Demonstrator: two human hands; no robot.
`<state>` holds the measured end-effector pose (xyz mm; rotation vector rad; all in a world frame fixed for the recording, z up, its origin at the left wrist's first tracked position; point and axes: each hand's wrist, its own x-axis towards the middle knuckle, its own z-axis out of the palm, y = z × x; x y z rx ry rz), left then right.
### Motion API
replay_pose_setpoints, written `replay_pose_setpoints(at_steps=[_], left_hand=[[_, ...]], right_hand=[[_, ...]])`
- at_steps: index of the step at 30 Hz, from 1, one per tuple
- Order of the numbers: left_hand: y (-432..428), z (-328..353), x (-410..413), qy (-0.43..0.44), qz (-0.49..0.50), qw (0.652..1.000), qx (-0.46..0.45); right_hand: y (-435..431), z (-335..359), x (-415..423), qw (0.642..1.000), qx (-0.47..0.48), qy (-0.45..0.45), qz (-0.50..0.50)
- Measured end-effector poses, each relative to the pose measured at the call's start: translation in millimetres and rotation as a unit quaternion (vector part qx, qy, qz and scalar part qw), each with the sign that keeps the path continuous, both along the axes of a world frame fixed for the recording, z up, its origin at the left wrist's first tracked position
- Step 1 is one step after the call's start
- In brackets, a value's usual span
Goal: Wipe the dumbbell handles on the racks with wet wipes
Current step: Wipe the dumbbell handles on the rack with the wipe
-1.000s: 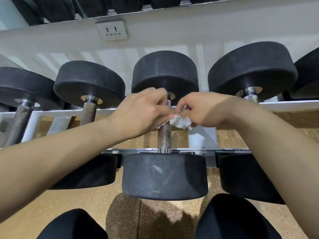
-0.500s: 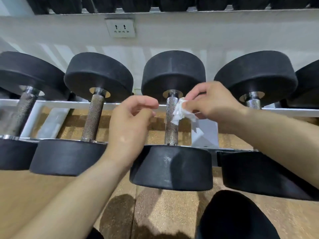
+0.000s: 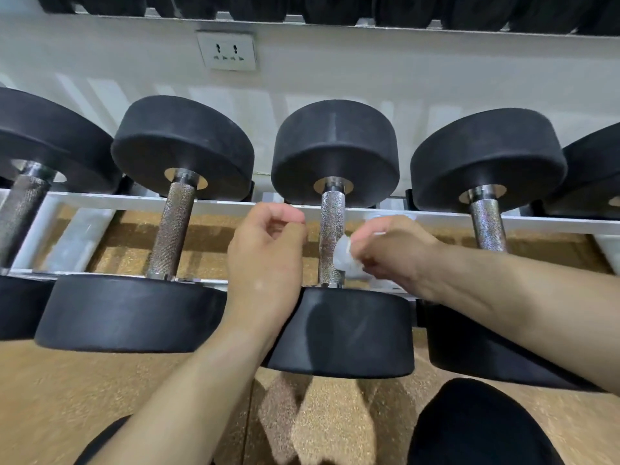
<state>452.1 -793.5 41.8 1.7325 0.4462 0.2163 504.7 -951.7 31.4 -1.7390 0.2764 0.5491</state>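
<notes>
Several black dumbbells lie across a white rack [image 3: 221, 205], their knurled metal handles pointing toward me. My right hand [image 3: 396, 250] pinches a crumpled white wet wipe [image 3: 343, 255] against the right side of the middle dumbbell's handle [image 3: 331, 236], low on the grip. Left of that handle, my left hand [image 3: 268, 253] hovers with fingers loosely curled, holding nothing and not touching the metal. Its wrist crosses the near black head [image 3: 342, 333] of the same dumbbell.
Neighbouring handles stand to the left [image 3: 172, 229] and right [image 3: 487, 223]. A wall socket [image 3: 227, 51] sits above, under an upper shelf of more black weights. Brown speckled floor lies below the rack, and my dark-clad knees show at the bottom edge.
My left hand let go of the handle and drew back to the left. My right hand slid the wipe down the handle from near the top to the lower part.
</notes>
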Motion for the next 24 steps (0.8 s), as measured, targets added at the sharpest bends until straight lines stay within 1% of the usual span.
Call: replay_pose_setpoints(at_steps=[3, 5, 7, 12, 13, 14, 16, 17, 18, 19, 21, 22, 24], left_hand=[[-0.3, 0.8, 0.3, 0.004, 0.0, 1.0, 0.008], [-0.4, 0.9, 0.8, 0.005, 0.003, 1.0, 0.012], [-0.8, 1.0, 1.3, 0.008, 0.008, 1.0, 0.017], [-1.0, 0.0, 1.6, 0.0, 0.001, 1.0, 0.005], [-1.0, -0.8, 2.1, -0.003, 0.001, 1.0, 0.003], [-0.7, -1.4, 2.1, -0.004, 0.002, 1.0, 0.003], [0.0, -1.8, 2.3, -0.004, 0.001, 1.0, 0.009], [0.4, -2.3, 2.4, -0.004, 0.003, 1.0, 0.009], [0.7, -2.3, 2.0, -0.004, 0.005, 1.0, 0.011], [1.1, -2.6, 1.8, -0.005, 0.007, 1.0, 0.015], [1.2, -2.9, 2.4, -0.006, 0.007, 1.0, 0.022], [0.9, -2.4, 2.3, -0.005, 0.006, 1.0, 0.024], [0.8, -2.5, 1.7, -0.006, 0.005, 1.0, 0.023]], right_hand=[[4.1, -3.7, 18.8, 0.991, 0.052, -0.061, -0.105], [8.5, -7.7, 25.2, 0.988, 0.051, -0.083, -0.121], [12.1, -9.1, 25.1, 0.991, 0.049, -0.07, -0.105], [13.7, -6.3, 17.6, 0.99, 0.131, 0.048, -0.006], [14.4, -6.9, 14.3, 0.991, 0.119, 0.066, 0.009], [15.1, -8.8, 10.2, 0.993, 0.084, 0.081, 0.028], [13.3, -12.6, 3.2, 0.99, -0.041, 0.104, 0.088], [12.9, -11.1, 0.9, 0.984, -0.085, 0.107, 0.114], [12.7, -10.8, 1.7, 0.984, -0.092, 0.106, 0.111], [13.1, -9.9, 4.1, 0.989, -0.075, 0.099, 0.084], [15.6, -8.3, 15.3, 0.997, -0.005, 0.075, -0.01], [17.3, -7.7, 22.2, 0.997, 0.031, 0.059, -0.049], [20.2, -5.4, 28.7, 0.992, 0.072, 0.039, -0.096]])
